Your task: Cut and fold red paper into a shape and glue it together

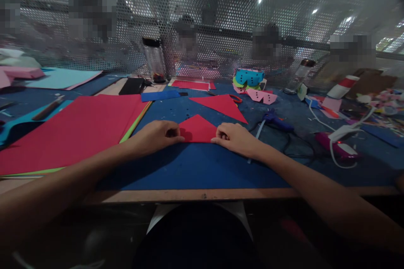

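A red paper triangle (pixel 198 130) lies on the blue mat with its straight edge towards me and its tip pointing away. My left hand (pixel 160 133) pinches the triangle's left corner, fingers curled in. At the opposite corner, my right hand (pixel 233 136) has thumb and fingers closed on the paper. Just beyond lies a second, larger red paper triangle (pixel 224 106), touched by neither hand. Red sheets (pixel 75 126) are stacked to the left of my left hand, with green and yellow edges showing beneath.
A blue glue gun (pixel 277 122) with its cable lies right of my right hand, and a magenta device (pixel 337 146) with a white cord lies farther right. Orange-handled scissors (pixel 235 98), dotted paper pieces (pixel 249 77) and a clear bottle (pixel 154 61) stand or lie towards the perforated screen.
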Action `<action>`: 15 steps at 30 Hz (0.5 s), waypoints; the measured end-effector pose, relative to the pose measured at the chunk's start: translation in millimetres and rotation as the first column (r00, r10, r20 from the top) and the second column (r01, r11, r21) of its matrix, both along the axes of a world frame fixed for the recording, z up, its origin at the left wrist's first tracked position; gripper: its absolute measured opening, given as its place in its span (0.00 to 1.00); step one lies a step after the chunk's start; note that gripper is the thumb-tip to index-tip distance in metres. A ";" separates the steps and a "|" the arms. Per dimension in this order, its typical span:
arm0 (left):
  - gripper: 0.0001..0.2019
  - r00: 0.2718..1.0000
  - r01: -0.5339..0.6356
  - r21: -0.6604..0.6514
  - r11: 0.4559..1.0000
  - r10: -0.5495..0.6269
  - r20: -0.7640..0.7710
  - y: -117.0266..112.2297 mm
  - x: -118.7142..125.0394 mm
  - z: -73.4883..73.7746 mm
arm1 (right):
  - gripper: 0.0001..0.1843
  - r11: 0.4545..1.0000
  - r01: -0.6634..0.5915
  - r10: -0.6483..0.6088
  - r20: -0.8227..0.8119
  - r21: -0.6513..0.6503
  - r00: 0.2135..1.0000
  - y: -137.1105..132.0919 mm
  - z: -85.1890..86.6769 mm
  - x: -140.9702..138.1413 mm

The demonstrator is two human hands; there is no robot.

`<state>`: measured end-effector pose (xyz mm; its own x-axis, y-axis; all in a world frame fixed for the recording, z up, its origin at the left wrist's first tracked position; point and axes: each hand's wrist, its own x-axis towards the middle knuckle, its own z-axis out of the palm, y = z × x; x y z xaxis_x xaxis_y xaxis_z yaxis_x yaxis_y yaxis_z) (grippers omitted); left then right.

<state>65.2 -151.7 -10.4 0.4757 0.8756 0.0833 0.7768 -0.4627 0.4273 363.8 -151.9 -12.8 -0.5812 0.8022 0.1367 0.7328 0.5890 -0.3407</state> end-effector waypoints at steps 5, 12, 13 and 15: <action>0.17 1.000 0.013 0.004 1.000 -0.013 0.028 0.3 -0.9 -2.8 | 0.16 1.000 0.005 -0.004 -0.006 0.007 1.000 0.5 -0.7 0.3; 0.11 0.986 0.148 0.095 0.984 -0.155 0.065 -2.2 2.5 -6.2 | 0.16 1.000 0.006 -0.005 -0.008 0.009 1.000 0.4 -1.4 0.8; 0.11 0.979 0.185 0.114 0.976 -0.193 0.069 -3.2 3.5 -6.1 | 0.16 1.000 0.005 -0.005 -0.009 0.011 1.000 0.3 -1.4 0.7; 0.11 0.965 0.239 0.137 0.961 -0.251 0.076 -5.3 5.3 -6.1 | 0.16 1.000 0.004 -0.004 -0.007 0.015 1.000 0.3 -1.4 0.4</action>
<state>70.5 -157.0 -16.5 0.6594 0.7130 0.2382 0.5934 -0.6883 0.4173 364.2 -151.6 -14.2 -0.5767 0.8026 0.1526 0.7329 0.5908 -0.3374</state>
